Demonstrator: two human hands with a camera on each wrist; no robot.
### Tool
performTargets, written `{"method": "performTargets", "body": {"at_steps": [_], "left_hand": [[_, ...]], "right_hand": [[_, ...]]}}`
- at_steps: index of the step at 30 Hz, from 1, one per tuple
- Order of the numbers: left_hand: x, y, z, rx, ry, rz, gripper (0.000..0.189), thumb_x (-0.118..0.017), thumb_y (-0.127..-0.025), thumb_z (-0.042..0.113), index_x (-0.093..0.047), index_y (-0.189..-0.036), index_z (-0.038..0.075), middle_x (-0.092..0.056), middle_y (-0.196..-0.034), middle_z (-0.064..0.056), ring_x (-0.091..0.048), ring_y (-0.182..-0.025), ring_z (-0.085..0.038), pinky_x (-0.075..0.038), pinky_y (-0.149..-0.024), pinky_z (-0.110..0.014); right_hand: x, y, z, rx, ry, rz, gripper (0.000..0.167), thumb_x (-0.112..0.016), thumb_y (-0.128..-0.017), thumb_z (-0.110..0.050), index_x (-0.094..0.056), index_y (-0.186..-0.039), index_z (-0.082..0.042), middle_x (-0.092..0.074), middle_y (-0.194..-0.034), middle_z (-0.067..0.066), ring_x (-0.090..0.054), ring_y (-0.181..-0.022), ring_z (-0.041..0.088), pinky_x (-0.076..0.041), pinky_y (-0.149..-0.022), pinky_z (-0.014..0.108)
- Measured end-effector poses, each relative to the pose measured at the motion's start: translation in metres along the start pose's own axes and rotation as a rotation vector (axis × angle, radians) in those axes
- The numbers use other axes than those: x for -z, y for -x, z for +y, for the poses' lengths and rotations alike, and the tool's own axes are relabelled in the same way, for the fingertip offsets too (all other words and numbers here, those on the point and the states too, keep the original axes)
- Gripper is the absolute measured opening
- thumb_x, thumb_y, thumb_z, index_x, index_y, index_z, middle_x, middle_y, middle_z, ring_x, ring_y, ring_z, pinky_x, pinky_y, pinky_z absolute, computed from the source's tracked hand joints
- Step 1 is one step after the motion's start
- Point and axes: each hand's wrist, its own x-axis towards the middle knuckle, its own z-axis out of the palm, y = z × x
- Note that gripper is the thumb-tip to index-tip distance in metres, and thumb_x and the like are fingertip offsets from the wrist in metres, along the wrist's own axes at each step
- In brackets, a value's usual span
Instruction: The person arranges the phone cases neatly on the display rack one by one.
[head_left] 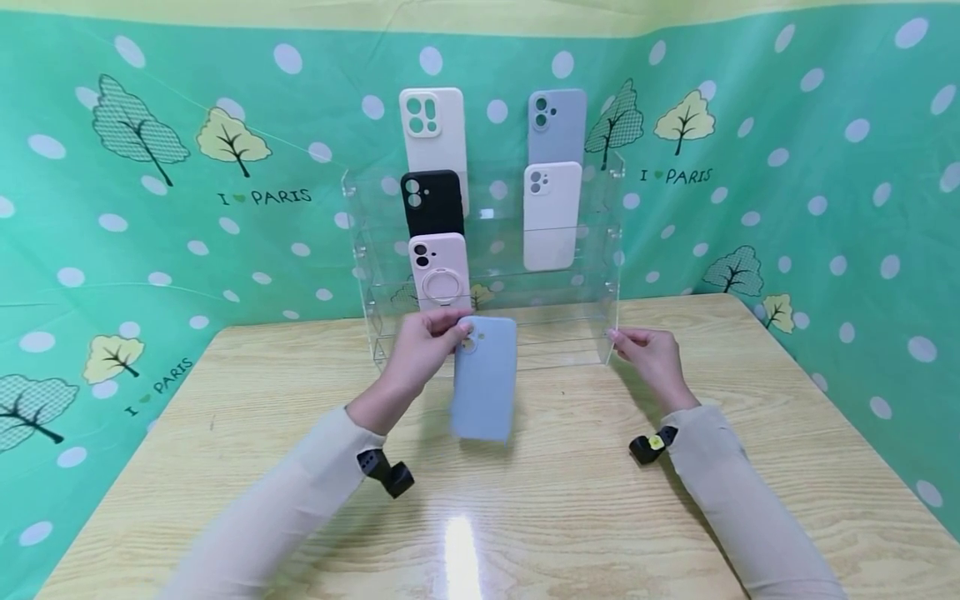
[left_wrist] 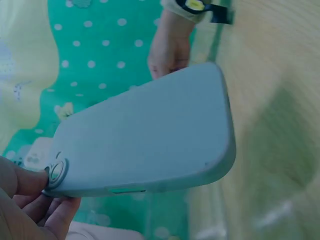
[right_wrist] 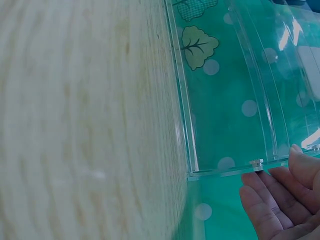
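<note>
My left hand [head_left: 427,346] pinches a light blue phone case [head_left: 485,379] by its camera-hole corner, thumb on the outer face. The case hangs upright in front of the rack, its lower end above the table; the left wrist view shows its smooth back [left_wrist: 145,130]. My right hand [head_left: 651,358] pinches the right side panel of a clear acrylic display rack [head_left: 555,350], low down. Thumb and fingers lie on either side of the panel edge in the right wrist view, near a small metal screw [right_wrist: 257,164].
On the rack's left stand a white case [head_left: 442,146], a black case [head_left: 433,204] and a pink case [head_left: 442,267] with a ring. A grey-blue case [head_left: 558,133] and a white case [head_left: 551,225] stand right. Green patterned cloth [head_left: 262,167] hangs behind the wooden table [head_left: 585,500].
</note>
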Motion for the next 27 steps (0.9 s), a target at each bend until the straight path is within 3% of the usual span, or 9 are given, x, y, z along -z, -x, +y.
{"method": "performTargets", "body": {"at_steps": [8,16,21,24,27], "left_hand": [[-0.012,-0.025,0.035,-0.053,0.114,0.086,0.027,-0.061,-0.092,0.012,-0.064,-0.118,0.004,-0.068,-0.112,-0.008,-0.064,-0.099,-0.015,-0.056,-0.082,-0.025],[-0.022,-0.05,0.06,-0.189,0.244,0.211,0.027,-0.063,-0.09,0.013,-0.066,-0.117,0.008,-0.068,-0.113,-0.004,-0.064,-0.101,-0.012,-0.053,-0.087,-0.022],[-0.026,-0.066,0.07,-0.297,0.285,0.3,0.028,-0.064,-0.088,0.013,-0.067,-0.116,0.009,-0.068,-0.114,-0.003,-0.064,-0.101,-0.01,-0.053,-0.086,-0.022],[-0.029,-0.067,0.081,-0.336,0.293,0.321,0.028,-0.063,-0.089,0.011,-0.066,-0.117,0.007,-0.067,-0.116,-0.005,-0.063,-0.101,-0.009,-0.053,-0.087,-0.021],[-0.035,-0.075,0.082,-0.367,0.284,0.334,0.029,-0.063,-0.089,0.011,-0.066,-0.118,0.007,-0.067,-0.117,-0.004,-0.062,-0.101,-0.008,-0.052,-0.088,-0.02]], "right_hand": [[0.0,0.0,0.0,-0.012,-0.013,0.007,0.045,-0.062,-0.091,-0.036,-0.065,-0.114,0.003,-0.066,-0.109,0.022,-0.068,-0.088,0.018,-0.054,-0.072,0.014],[-0.001,-0.001,0.0,-0.009,-0.009,-0.006,0.044,-0.061,-0.091,-0.035,-0.065,-0.114,0.003,-0.066,-0.11,0.023,-0.067,-0.091,0.022,-0.055,-0.073,0.014],[-0.003,-0.001,0.0,0.005,-0.004,0.002,0.043,-0.062,-0.091,-0.034,-0.065,-0.113,0.003,-0.066,-0.108,0.023,-0.068,-0.086,0.016,-0.053,-0.07,0.011],[-0.003,-0.002,0.001,0.021,0.003,0.009,0.043,-0.063,-0.091,-0.033,-0.066,-0.112,0.004,-0.067,-0.106,0.023,-0.068,-0.081,0.012,-0.053,-0.068,0.011],[-0.002,-0.002,0.002,0.031,0.003,0.013,0.042,-0.063,-0.091,-0.032,-0.066,-0.111,0.004,-0.067,-0.106,0.023,-0.068,-0.081,0.014,-0.054,-0.068,0.012]]}}
